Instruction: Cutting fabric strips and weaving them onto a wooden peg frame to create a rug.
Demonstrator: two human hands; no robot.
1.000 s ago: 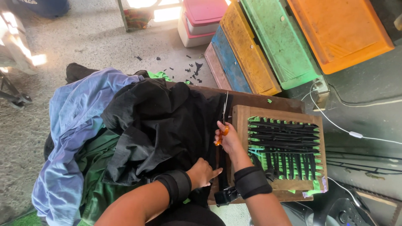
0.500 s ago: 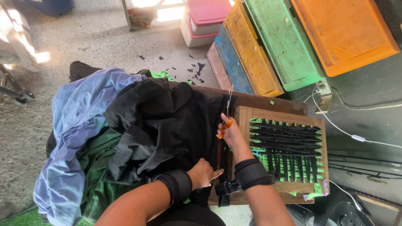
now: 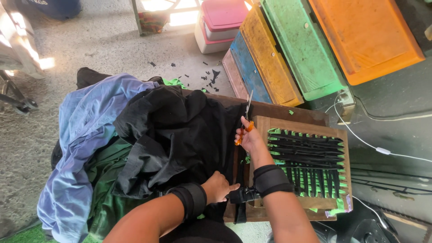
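Head view, nearest first: the left hand (image 3: 219, 186), a black wrist band behind it, presses flat on the near edge of the black cloth (image 3: 175, 135), fingers stretched toward a narrow black strip (image 3: 242, 171) that runs along the cloth's right edge; its grip is loose and holds nothing. Just right of it, the right forearm with its own black band crosses the near left corner of the wooden weaving frame (image 3: 302, 164), which is strung with black and green strips and fills the right part of the dark wooden tabletop (image 3: 288, 112). Farther on, the right hand (image 3: 248, 135) has its grip closed around the orange handles of the scissors (image 3: 245, 118), blades pointing away along the gap between cloth and frame. That gap is tight; the frame's left rim lies just beside the cloth. Left of the black cloth, a blue garment (image 3: 85, 148) and green fabric (image 3: 105, 184) hang over the tabletop's left side. Beyond, black scraps (image 3: 211, 76) dot the concrete floor, and coloured crates (image 3: 306, 45) lean close behind the tabletop's far edge.
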